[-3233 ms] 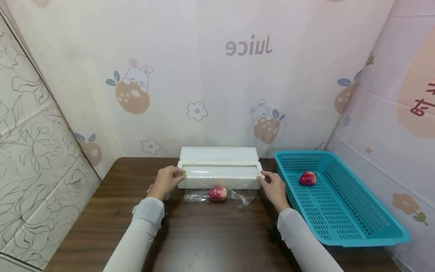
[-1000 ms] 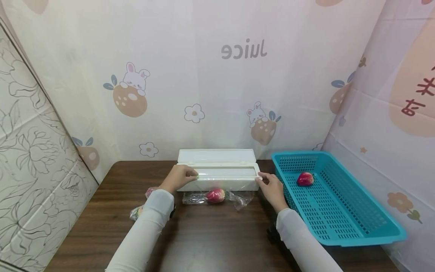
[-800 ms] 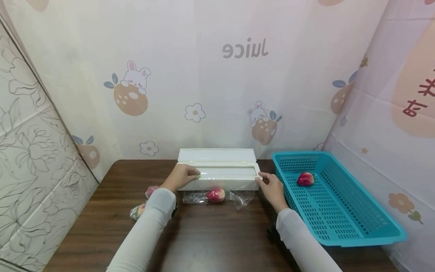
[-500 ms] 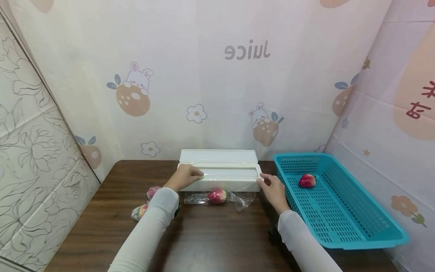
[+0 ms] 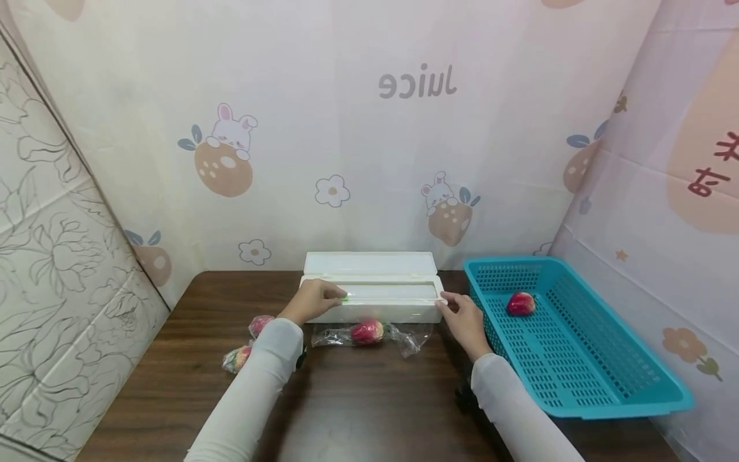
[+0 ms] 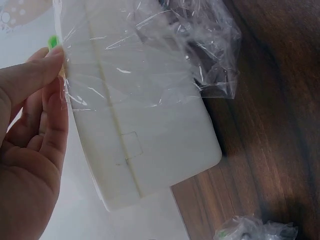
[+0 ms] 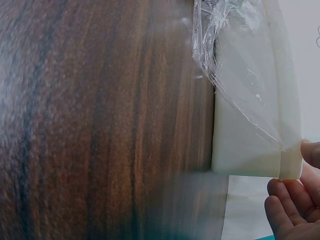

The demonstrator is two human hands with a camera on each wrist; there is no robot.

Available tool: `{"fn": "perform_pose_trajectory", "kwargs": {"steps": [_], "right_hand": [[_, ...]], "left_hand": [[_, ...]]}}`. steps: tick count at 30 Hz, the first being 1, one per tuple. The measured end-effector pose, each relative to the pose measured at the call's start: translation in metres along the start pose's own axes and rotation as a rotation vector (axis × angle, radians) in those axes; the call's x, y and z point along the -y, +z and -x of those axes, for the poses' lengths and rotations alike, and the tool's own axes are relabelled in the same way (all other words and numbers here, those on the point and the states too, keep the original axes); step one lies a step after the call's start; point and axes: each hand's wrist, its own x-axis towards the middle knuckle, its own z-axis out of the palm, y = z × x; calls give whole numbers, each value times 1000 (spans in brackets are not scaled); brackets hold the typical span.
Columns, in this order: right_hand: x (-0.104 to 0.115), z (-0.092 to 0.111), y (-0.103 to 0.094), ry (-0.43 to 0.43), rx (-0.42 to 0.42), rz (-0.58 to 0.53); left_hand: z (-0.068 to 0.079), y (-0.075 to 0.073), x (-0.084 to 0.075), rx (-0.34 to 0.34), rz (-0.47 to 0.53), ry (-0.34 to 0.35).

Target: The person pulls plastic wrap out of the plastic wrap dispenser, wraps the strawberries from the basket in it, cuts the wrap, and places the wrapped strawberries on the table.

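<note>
A white cling film dispenser stands at the back of the table, its lid raised. My left hand pinches a small green slider on the dispenser's front edge, left of its middle. At the right end, my right hand holds the dispenser's corner between thumb and fingers. Clear cling film hangs over the dispenser's front. Against the front, a red and yellow fruit lies in the film on the table.
To the right stands a turquoise basket with one red fruit in it. Two film-wrapped fruits, one pink and one yellowish, lie beside my left forearm. A patterned cloth wall rises behind the table.
Since the oldest frame, my left hand has slid right along the dispenser's edge with the green slider, barely moving over the last half second. My right hand stays at the right corner.
</note>
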Motion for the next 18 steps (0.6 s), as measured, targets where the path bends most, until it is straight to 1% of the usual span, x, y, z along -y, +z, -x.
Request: {"fn": "perform_pose_trajectory", "kwargs": {"steps": [4,10,15,18], "right_hand": [[2,0,-1,13,15,-4],[4,0,-2,16,22,-9],[3,0,-2,17,22,-15],[2,0,-2,14,18,-17]], "left_hand": [[0,-1,0,6,3,9],[-3,1,-4,16,-12,62],[-3,0,-10,59,-54,85],[-4,1,-12,81,-106,126]]}}
